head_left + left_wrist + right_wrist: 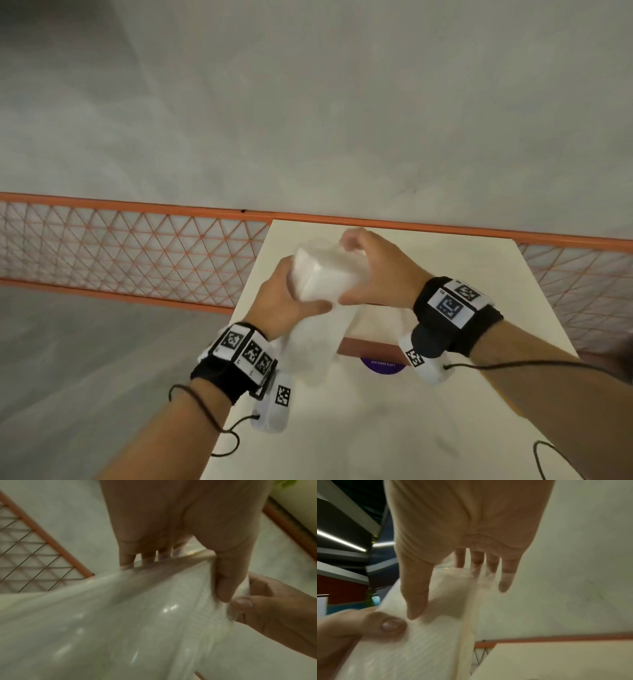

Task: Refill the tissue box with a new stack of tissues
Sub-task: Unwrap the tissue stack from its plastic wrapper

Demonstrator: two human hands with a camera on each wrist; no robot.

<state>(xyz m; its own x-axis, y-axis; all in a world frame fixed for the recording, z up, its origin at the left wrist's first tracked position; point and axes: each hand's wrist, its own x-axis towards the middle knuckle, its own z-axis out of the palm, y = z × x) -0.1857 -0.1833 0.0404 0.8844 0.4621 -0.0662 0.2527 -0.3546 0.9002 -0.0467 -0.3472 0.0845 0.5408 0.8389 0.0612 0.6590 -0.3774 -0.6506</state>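
A white tissue stack point(325, 274) in a clear plastic wrapper is held in the air over the table. My left hand point(294, 294) grips its left end, thumb on the near face. My right hand point(356, 270) grips the right end, fingers curled over the top. Loose wrapper film point(308, 349) hangs down below the stack. In the left wrist view the left hand's thumb point(226, 581) presses the wrapped stack point(137, 615), with the right hand point(274, 608) beside it. Under my right wrist lies the tissue box point(370, 346), with a red-brown side and a purple label, partly hidden.
The cream table point(462, 281) runs from the fence toward me. An orange mesh fence point(137, 250) crosses behind it, with grey floor point(308, 102) beyond and to the left. Cables hang from both wrist bands.
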